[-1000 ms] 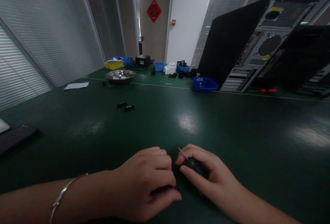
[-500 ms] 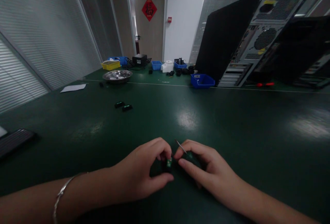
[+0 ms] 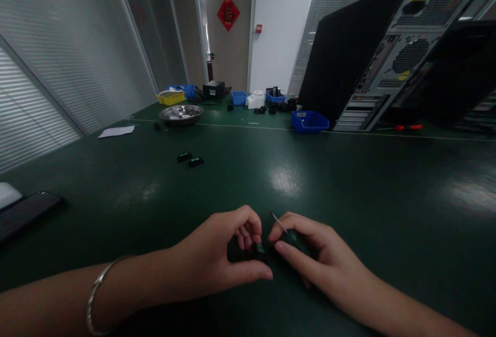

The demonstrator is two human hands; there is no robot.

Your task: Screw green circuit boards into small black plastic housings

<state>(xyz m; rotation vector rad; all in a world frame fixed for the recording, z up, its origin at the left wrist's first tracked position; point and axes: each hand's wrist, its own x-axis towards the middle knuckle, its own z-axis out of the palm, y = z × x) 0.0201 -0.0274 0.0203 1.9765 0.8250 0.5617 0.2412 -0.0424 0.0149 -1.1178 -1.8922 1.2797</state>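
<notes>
My left hand [image 3: 225, 249] curls around a small black part with a green circuit board [image 3: 260, 249], just above the table; the fingers hide some of it. A bracelet circles that wrist. Close by on the right, my right hand [image 3: 310, 244] is closed on a tool with a dark green handle and a thin metal shaft [image 3: 279, 222]. Its tip points up and to the left, apart from the black part. Further out on the table lie two similar small black parts, one on the left [image 3: 184, 156] and one on the right [image 3: 196, 162].
A metal bowl [image 3: 181, 113] with small items stands at the back left, near a yellow bin [image 3: 170, 98] and white paper [image 3: 116, 131]. A blue bin [image 3: 309, 122] sits before a large computer case [image 3: 349, 63]. A keyboard [image 3: 29, 213] lies at the left edge.
My left hand has turned slightly, its thumb reaching further right, and the black part has tilted with it. The right hand keeps its grip on the tool. The whole view has shifted slightly.
</notes>
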